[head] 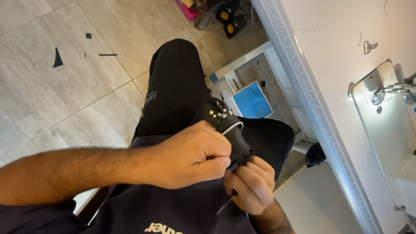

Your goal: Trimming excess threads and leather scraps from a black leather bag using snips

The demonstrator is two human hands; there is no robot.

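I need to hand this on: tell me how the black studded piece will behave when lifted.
The black studded piece probably flops: it bends over the lap between the left hand and right hand. Studs and zipper edge likely add slight weight. It looks leather-like, so possibly somewhat smooth.

Over the lap, the left hand (pixel 193 156) is closed in a fist on a black leather piece (pixel 225 125) set with metal studs and edged by a silver zipper. Just right of it and nearer, the right hand (pixel 251 184) pinches the piece's lower end, fingers curled (a thin dark strip pokes out below them). To the right runs a white table (pixel 329 65) with a ruler strip along its edge, and a sewing machine's bed (pixel 385 130) lies on it. Farther off, a blue pedal (pixel 252 103) sits on the grey tiled floor (pixel 56 95), where black scraps lie at far left.
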